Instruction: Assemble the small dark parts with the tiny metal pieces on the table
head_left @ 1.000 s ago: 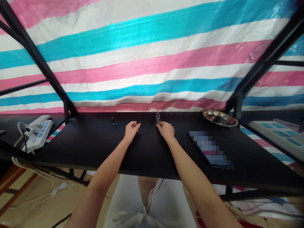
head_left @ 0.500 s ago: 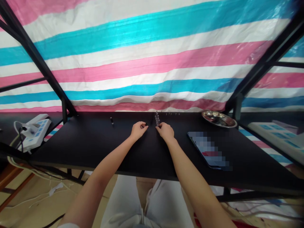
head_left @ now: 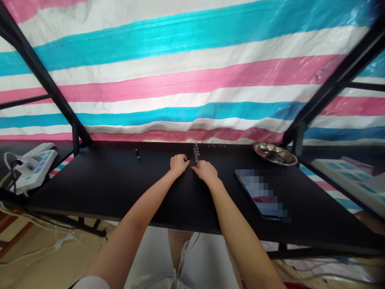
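Note:
My left hand (head_left: 178, 164) and my right hand (head_left: 205, 171) rest close together on the black table (head_left: 126, 184), fingertips nearly meeting. Both are curled in a pinch; what they hold is too small to make out. Just behind my right hand stands a small cluster of tiny clear pieces (head_left: 196, 151). A few more tiny pieces (head_left: 216, 146) lie in a row at the table's back edge.
A small dark piece (head_left: 137, 153) lies back left. A metal dish (head_left: 274, 153) sits back right, a blurred tablet (head_left: 261, 194) on the right. A white power strip (head_left: 30, 165) lies on the left shelf. Black frame posts stand at both back corners.
My left hand has moved right toward my right hand until the fingertips nearly touch. The right hand shifted slightly left and nearer.

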The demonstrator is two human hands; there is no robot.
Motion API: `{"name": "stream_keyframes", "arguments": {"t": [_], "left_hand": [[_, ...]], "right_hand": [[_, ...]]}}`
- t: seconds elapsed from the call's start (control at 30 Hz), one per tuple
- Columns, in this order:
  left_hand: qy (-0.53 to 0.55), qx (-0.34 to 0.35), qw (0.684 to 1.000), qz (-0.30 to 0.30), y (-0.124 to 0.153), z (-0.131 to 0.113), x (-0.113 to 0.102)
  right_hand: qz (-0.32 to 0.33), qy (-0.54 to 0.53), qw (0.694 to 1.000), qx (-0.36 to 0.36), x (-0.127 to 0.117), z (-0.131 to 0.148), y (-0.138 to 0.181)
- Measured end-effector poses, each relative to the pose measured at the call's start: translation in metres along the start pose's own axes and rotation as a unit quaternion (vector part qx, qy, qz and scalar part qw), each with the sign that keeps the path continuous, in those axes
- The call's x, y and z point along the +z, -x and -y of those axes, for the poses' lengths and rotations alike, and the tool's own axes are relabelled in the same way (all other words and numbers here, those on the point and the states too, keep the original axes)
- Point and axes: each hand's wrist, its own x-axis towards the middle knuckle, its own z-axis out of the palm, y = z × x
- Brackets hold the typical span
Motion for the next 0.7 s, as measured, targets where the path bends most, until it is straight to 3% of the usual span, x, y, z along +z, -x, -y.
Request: {"name": "stream_keyframes", "arguments": {"t": [0.37,0.57,0.63,0.7], "left_hand": [[-0.006,-0.011,1.000,0.003,0.003,0.001,-0.004],[-0.003,0.031,1.000,0.001,0.029,0.016,-0.016],[0.027,0.035,0.999,-0.011,0.038,0.021,-0.025],[0.062,0.029,0.995,-0.074,0.042,0.025,-0.039]], "right_hand": [[0.000,-0.002,1.000,-0.009,0.001,-0.001,-0.001],[0.010,0.006,1.000,-0.011,0.000,0.002,0.001],[0.007,0.007,1.000,-0.019,0.001,0.003,0.002],[0.005,0.004,1.000,-0.024,0.002,0.004,0.002]]}}
